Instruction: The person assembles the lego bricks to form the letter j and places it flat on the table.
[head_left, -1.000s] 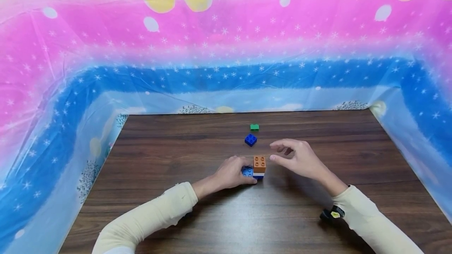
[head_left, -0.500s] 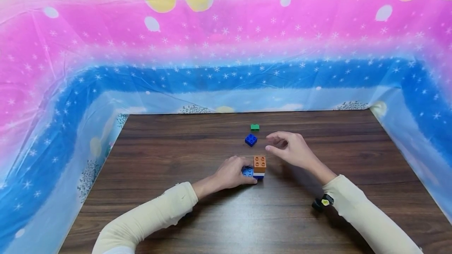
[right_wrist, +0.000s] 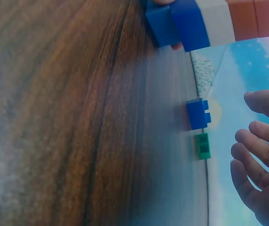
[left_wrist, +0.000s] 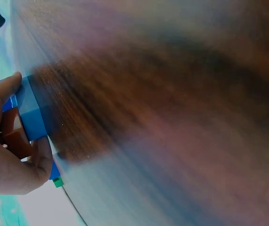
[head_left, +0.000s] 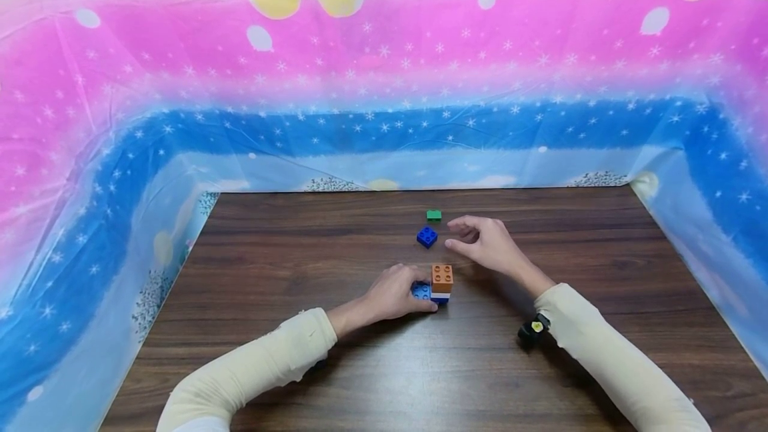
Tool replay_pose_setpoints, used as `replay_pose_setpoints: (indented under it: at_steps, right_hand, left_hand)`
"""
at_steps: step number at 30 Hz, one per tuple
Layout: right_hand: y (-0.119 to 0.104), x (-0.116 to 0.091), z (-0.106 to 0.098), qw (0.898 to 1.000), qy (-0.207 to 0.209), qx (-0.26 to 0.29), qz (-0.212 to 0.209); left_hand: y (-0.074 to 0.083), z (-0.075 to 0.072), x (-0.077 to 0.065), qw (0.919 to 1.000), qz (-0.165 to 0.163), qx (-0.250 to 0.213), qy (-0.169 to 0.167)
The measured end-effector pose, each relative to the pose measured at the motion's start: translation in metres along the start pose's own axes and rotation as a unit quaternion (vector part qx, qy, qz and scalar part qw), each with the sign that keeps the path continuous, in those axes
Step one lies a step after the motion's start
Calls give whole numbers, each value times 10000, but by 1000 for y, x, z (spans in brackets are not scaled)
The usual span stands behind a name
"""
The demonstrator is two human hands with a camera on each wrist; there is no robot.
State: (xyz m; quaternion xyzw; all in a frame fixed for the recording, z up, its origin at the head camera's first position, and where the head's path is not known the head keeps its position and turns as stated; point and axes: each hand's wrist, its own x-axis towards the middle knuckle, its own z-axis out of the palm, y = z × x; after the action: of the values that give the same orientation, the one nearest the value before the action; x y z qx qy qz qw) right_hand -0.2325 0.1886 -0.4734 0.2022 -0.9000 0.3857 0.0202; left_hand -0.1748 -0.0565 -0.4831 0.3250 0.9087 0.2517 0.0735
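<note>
My left hand (head_left: 393,293) pinches the light blue brick (left_wrist: 29,110) at the base of a brick stack, thumb on the near side and fingers on the far side. Seen from the right wrist, the stack rises from that light blue base through a dark blue brick (right_wrist: 189,24) and a white brick (right_wrist: 215,21) to orange bricks (right_wrist: 253,18) on top. My right hand (head_left: 491,243) holds nothing; its fingers are gently bent, with the thumb apart. Its fingertips are just right of a loose blue brick (head_left: 427,237). Behind that brick lies a small green brick (head_left: 434,215).
Everything stands on a dark wooden table (head_left: 288,252). A patterned pink and blue cloth (head_left: 384,125) hangs along its back and sides. A black wrist device (head_left: 533,331) sits at the right sleeve.
My right hand has moved away from me and slightly left, from beside the stack to near the loose blue brick. The left hand and the stack stay where they were.
</note>
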Motion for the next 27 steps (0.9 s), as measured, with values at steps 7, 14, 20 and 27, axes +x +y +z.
replay_pose_setpoints:
  at_steps: [7, 14, 20, 27]
  right_hand:
    - [9, 11, 9, 10000, -83, -13, 25]
    - [11, 20, 16, 9997, -191, -131, 87]
    - [10, 26, 20, 9994, -288, -146, 157]
    - [10, 33, 27, 9985, -402, -290, 240]
  left_hand:
    - [1, -1, 0, 10000, 43, -9, 45]
    - [1, -1, -1, 10000, 48, -22, 59]
    - [0, -1, -1, 10000, 55, -37, 53]
    - [0, -2, -2, 10000, 47, -87, -13]
